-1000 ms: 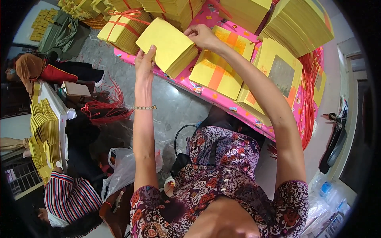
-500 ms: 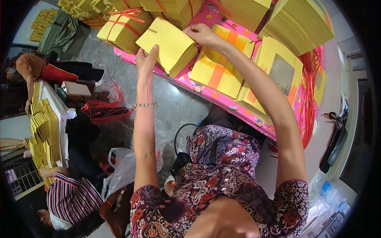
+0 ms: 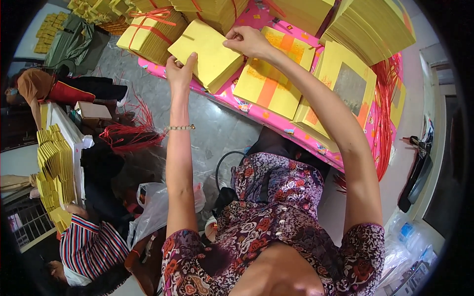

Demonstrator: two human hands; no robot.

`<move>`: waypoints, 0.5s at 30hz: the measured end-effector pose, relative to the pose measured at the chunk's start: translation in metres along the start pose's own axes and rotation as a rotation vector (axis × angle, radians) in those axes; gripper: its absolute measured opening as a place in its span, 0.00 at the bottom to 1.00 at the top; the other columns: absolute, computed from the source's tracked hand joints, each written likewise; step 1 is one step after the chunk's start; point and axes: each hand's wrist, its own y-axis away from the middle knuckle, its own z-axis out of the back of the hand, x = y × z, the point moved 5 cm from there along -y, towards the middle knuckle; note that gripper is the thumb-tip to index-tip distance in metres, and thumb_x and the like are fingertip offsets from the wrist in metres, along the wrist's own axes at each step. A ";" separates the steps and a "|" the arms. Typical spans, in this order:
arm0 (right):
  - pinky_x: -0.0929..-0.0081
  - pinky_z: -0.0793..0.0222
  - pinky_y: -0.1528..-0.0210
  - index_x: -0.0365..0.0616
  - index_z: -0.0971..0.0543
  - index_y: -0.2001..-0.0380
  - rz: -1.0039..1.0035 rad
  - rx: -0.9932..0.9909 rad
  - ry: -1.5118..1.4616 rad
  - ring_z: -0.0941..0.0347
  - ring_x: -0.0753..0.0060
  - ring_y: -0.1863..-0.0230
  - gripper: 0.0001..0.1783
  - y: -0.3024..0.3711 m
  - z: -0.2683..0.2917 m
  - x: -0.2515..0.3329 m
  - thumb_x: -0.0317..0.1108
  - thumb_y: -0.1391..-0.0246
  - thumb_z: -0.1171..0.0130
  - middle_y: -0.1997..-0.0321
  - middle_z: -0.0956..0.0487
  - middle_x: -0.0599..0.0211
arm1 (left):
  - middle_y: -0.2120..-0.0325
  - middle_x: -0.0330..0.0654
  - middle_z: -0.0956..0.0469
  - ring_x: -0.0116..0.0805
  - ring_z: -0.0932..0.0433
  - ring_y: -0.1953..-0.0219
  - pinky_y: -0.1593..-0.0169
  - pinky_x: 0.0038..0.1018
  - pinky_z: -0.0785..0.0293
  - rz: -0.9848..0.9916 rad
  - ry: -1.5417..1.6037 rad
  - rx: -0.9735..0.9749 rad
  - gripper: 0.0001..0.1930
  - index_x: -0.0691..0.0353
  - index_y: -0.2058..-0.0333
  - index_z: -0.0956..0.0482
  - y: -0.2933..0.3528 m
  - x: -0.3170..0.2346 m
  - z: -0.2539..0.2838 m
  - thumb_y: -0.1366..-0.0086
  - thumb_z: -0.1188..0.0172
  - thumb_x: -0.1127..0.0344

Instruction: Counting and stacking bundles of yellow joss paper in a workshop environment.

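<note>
A person in a floral, short-sleeved top reaches 2 bare arms forward, seen from above. Both hands are at a stack of yellow paper sheets, tilted at an angle over the left part of a table's near edge. The table wears a pink patterned cover.

The left arm runs nearly straight up from the lower edge, with a bracelet around the wrist. The left hand grasps the stack's near-left edge, its thumb lying on the top sheet and its other fingers at the side.

The right arm bends widely at the elbow, and its forearm slants up and leftward above the table. The right hand arches at the wrist, knuckles up, fingers curled together against the stack's far-right corner; whether they pinch a sheet, I cannot tell.

Just beyond the stack, to the left, is a yellow paper bundle tied with red string. To its right lies a paper stack with an orange stripe, then 1 with a silver-grey square. Long red strings hang over the table's right end.
</note>
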 end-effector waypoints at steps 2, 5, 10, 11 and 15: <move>0.68 0.29 0.54 0.45 0.19 0.66 -0.016 0.001 -0.006 0.23 0.63 0.60 0.19 0.001 -0.001 -0.002 0.47 0.57 0.39 0.64 0.19 0.62 | 0.63 0.47 0.23 0.33 0.23 0.64 0.58 0.27 0.27 -0.024 -0.097 -0.074 0.29 0.73 0.51 0.36 0.002 0.000 0.001 0.47 0.32 0.67; 0.67 0.29 0.54 0.45 0.19 0.66 -0.034 -0.008 -0.006 0.23 0.63 0.60 0.19 0.002 -0.003 -0.001 0.47 0.58 0.38 0.64 0.19 0.62 | 0.63 0.50 0.25 0.40 0.25 0.62 0.55 0.34 0.30 -0.307 -0.443 -0.242 0.35 0.74 0.48 0.41 0.012 -0.015 0.002 0.50 0.31 0.66; 0.67 0.29 0.54 0.44 0.19 0.67 -0.055 0.002 -0.001 0.23 0.63 0.60 0.19 0.004 0.001 -0.002 0.47 0.58 0.38 0.64 0.19 0.61 | 0.59 0.53 0.28 0.48 0.32 0.51 0.47 0.39 0.37 -0.858 -0.922 -0.324 0.28 0.61 0.48 0.33 0.037 -0.055 -0.023 0.51 0.39 0.74; 0.67 0.29 0.54 0.44 0.19 0.66 -0.038 -0.002 0.004 0.23 0.63 0.60 0.19 0.003 0.001 0.000 0.47 0.58 0.38 0.64 0.19 0.61 | 0.59 0.53 0.28 0.48 0.32 0.51 0.47 0.39 0.37 -0.860 -0.924 -0.326 0.28 0.61 0.48 0.33 0.033 -0.054 -0.022 0.51 0.39 0.74; 0.66 0.29 0.54 0.44 0.19 0.66 0.018 0.038 -0.001 0.23 0.62 0.60 0.20 0.004 0.002 0.003 0.48 0.56 0.39 0.64 0.19 0.60 | 0.56 0.49 0.29 0.50 0.33 0.51 0.48 0.39 0.36 -0.769 -0.835 0.029 0.27 0.55 0.52 0.28 0.020 -0.043 -0.036 0.53 0.46 0.80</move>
